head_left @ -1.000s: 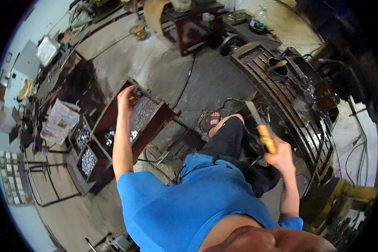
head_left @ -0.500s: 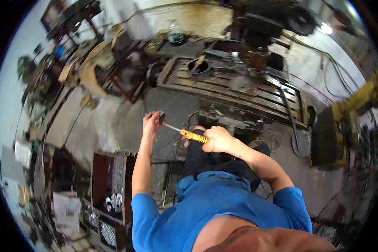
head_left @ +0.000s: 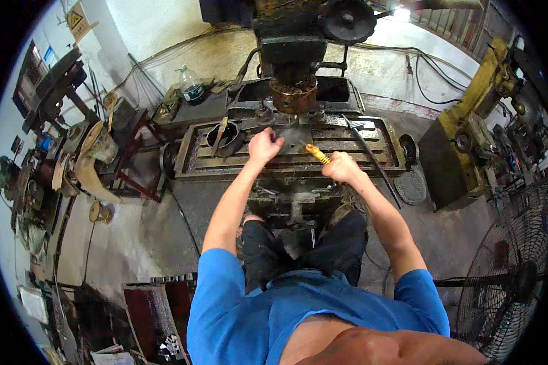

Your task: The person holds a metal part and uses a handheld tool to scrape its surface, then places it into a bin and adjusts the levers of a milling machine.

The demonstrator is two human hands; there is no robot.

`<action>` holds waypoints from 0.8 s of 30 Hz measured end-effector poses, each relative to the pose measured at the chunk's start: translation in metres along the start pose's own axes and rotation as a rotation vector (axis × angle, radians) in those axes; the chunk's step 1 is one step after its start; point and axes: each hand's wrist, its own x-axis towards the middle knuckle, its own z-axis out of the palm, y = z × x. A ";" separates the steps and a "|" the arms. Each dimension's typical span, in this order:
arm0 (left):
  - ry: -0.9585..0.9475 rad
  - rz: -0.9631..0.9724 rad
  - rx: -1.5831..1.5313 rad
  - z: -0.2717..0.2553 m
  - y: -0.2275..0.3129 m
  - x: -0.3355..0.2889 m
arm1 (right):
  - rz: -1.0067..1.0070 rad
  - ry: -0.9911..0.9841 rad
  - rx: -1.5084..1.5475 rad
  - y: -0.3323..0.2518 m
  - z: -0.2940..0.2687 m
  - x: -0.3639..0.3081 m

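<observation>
My right hand [head_left: 342, 167] is closed around a yellow air blow gun [head_left: 317, 154] with a ribbed body. Its thin nozzle points up and left, over the slotted table [head_left: 195, 149] of a milling machine. My left hand [head_left: 265, 146] is over the same table, left of the nozzle, with its fingers curled. Whatever it may hold is hidden by the fingers. Just beyond both hands a grey flat surface [head_left: 292, 146] lies under the spindle head [head_left: 294, 94], partly blurred.
A dark pot [head_left: 226, 141] with a brush stands on the table's left part. A long bar [head_left: 371, 159] slants off its right side. A clear bottle [head_left: 190, 84] stands behind left. A fan [head_left: 517, 274] is at lower right, a yellow machine [head_left: 469, 121] farther back.
My view and body have turned toward the milling machine. Both hands have moved forward over its table. The small dark piece seen in my left hand earlier no longer shows.
</observation>
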 end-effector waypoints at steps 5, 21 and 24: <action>-0.044 0.187 0.263 0.030 0.003 0.017 | -0.169 0.044 0.114 0.025 -0.031 -0.013; -0.152 0.177 0.271 0.026 0.018 0.034 | 0.141 0.064 0.052 0.092 0.070 -0.020; -0.169 0.205 0.232 0.042 0.027 0.045 | 0.062 0.152 0.139 0.106 0.073 -0.035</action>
